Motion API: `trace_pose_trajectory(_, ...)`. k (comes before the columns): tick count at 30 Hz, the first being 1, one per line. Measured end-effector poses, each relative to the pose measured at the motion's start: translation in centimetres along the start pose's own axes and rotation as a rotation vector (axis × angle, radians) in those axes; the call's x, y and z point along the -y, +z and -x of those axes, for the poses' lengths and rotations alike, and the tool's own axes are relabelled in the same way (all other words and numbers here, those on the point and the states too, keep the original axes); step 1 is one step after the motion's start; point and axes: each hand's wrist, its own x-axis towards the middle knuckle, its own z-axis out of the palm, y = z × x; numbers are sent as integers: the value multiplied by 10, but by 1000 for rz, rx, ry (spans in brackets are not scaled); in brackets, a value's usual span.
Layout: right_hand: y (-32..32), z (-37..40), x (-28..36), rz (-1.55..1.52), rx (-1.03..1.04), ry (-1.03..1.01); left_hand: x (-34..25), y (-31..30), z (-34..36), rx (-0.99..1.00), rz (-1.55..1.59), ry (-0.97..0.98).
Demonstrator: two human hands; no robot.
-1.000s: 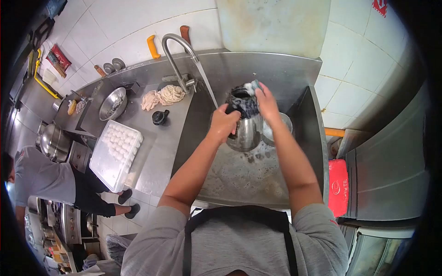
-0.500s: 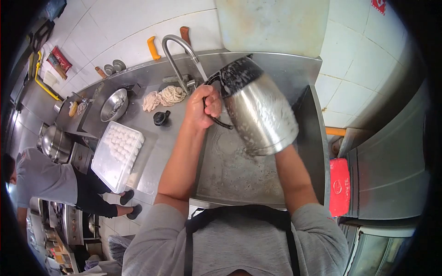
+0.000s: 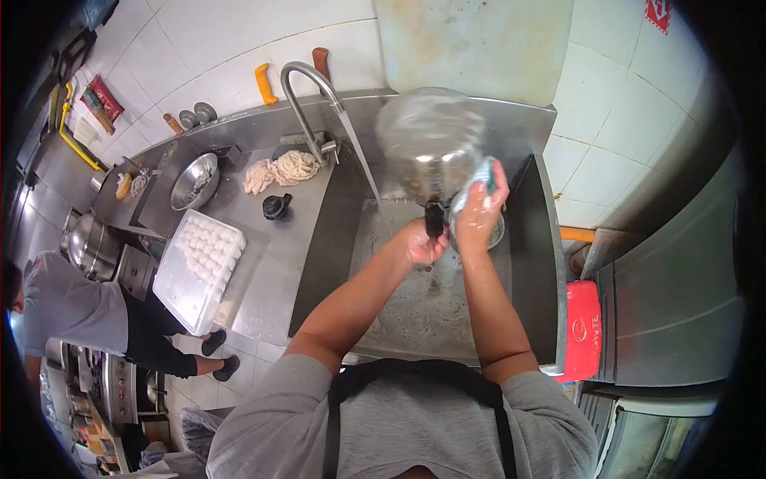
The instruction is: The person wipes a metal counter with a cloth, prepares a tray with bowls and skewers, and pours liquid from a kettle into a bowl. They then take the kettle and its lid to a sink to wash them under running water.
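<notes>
My left hand grips the black handle of a stainless steel jug. The jug, smeared by motion, is tipped away from me above the sink. Close beside the handle, my right hand is closed around a foamy whitish-and-green scrubbing sponge. Part of a round metal bowl shows behind that hand. To the left of both hands, water runs from the curved tap into the sink.
On the left counter are a black lid-like piece, crumpled cloths, a lidded plastic box of white balls and a metal bowl. Another person stands at left. A large board leans behind the sink.
The jug has swung up and away, its base now toward the wall. My left hand moved right and down to the sink's middle. My right hand, hidden before, now shows with the sponge.
</notes>
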Motion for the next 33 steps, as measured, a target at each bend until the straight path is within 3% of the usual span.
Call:
trace_pose_trajectory(3,2,6,-8,-36,101,-119,8,19,5,80,51,4)
trace_pose_trajectory(6,9,25,-24,-174,97,111,10,-5,4,37,-36,15)
trace_pose_trajectory(9,19,44,-60,-612,64,763,16,-35,5,-36,-95,-17)
trace_pose_trajectory(11,18,40,-81,-774,153,1003,17,-51,12,-159,-164,-3)
trace_pose_trajectory(13,12,18,-60,-988,208,1176,16,-75,12,-270,-263,0)
trace_pose_trajectory(17,-3,-20,-34,-688,379,843,23,-104,13,-516,-376,58)
trace_pose_trajectory(18,-8,-26,-35,-418,503,757,22,-104,13,-556,-375,69)
trace_pose_trajectory(21,-15,-40,-55,-370,666,901,20,-57,35,-801,-352,390)
trace_pose_trajectory(25,-11,-26,-76,-216,388,821,-7,-74,34,-732,-117,805)
trace_pose_trajectory(27,-8,-10,-83,-383,231,935,-25,-61,47,-625,30,956)
trace_pose_trajectory(31,-10,2,-79,-848,159,1018,-40,-16,72,-387,-5,990)
trace_pose_trajectory(32,-10,5,-62,-652,32,927,-42,-3,73,-322,45,982)
trace_pose_trajectory(33,-7,11,-59,-520,101,792,-42,6,71,-257,95,972)
